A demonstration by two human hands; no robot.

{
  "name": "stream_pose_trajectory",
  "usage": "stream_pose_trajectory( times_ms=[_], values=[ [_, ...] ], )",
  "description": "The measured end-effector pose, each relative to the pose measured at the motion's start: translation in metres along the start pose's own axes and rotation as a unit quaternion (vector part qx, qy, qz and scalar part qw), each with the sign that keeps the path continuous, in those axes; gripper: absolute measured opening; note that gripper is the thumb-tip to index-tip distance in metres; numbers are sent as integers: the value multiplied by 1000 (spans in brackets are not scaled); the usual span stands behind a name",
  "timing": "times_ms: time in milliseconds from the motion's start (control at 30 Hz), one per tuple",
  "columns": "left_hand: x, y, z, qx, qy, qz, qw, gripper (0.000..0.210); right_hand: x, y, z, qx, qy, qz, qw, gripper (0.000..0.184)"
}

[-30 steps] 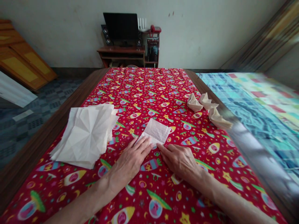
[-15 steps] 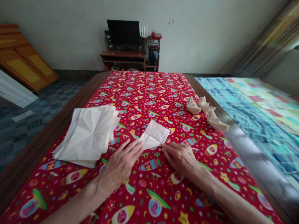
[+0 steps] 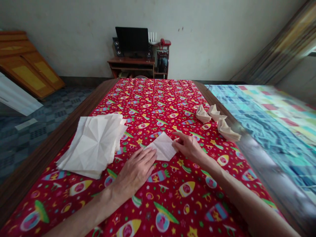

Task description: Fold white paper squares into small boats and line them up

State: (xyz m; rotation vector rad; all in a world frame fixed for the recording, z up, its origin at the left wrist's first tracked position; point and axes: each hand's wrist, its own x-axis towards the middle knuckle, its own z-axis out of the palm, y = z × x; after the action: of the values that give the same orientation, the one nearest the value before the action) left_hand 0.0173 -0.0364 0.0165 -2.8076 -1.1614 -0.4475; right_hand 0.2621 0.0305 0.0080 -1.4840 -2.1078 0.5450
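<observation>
A small folded sheet of white paper (image 3: 164, 148) lies on the red tablecloth in front of me, creased and turned with a corner toward the far side. My left hand (image 3: 138, 164) rests flat, its fingertips pressing the left part of the sheet. At the paper's right corner is my right hand (image 3: 189, 147), fingers bent and the thumb side touching the edge; the exact grip is partly hidden. To the left sits a stack of creased white paper (image 3: 95, 144). Several folded paper shapes (image 3: 202, 114) with pointed tips stand at the right.
The red patterned tablecloth (image 3: 158, 210) covers a dark wooden table (image 3: 74, 115). A bed (image 3: 247, 112) with a blue checked cover adjoins on the right. Beyond the table stand a desk (image 3: 133, 61) with a monitor (image 3: 132, 40), and a wooden cabinet (image 3: 32, 67) at the left.
My right hand has moved up from the paper's near edge to its right corner. My left hand has slid slightly right over the sheet, which now looks smaller and turned.
</observation>
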Motion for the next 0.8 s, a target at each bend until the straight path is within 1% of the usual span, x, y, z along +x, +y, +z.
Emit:
stream_pose_trajectory(
  times_ms=[67, 133, 267, 333, 400, 500, 567, 600, 633, 700, 733, 767, 800],
  values=[
    [4, -3, 0, 7, -18, 16, 1000, 32, -9, -3, -1, 41, 25, 27, 998, 36],
    [11, -9, 0, 20, -27, 36, 999, 31, -21, -8, -1, 60, 31, 44, 997, 32],
    [32, -28, 6, 34, 0, 57, 998, 29, -47, -24, 4, 95, 13, 38, 995, 21],
    [43, -35, 11, 37, 15, 46, 998, 27, -58, -31, 9, 124, 5, 69, 990, 21],
    [48, -37, 15, 29, 33, 46, 998, 25, -65, -33, 16, 154, -1, 92, 984, 23],
    [43, -30, 18, -20, 58, 54, 997, 23, -73, -33, 21, 191, -17, 132, 973, 25],
    [33, -23, 18, -68, 47, 55, 995, 25, -77, -34, 18, 189, -25, 140, 972, 25],
    [28, -20, 18, -86, 32, 52, 994, 27, -80, -35, 15, 175, -25, 125, 976, 25],
    [22, -17, 17, -97, 15, 47, 994, 30, -81, -36, 10, 151, -23, 93, 984, 24],
    [15, -14, 16, -102, -18, 43, 994, 35, -83, -40, 0, 76, -4, -14, 997, 24],
    [13, -14, 15, -102, -31, 44, 993, 36, -82, -41, -5, 24, 0, -85, 996, 24],
    [12, -14, 14, -101, -41, 44, 993, 37, -81, -42, -9, -36, 7, -148, 988, 23],
    [11, -15, 14, -101, -47, 45, 993, 37, -79, -43, -12, -92, 5, -197, 976, 22]
  ],
)
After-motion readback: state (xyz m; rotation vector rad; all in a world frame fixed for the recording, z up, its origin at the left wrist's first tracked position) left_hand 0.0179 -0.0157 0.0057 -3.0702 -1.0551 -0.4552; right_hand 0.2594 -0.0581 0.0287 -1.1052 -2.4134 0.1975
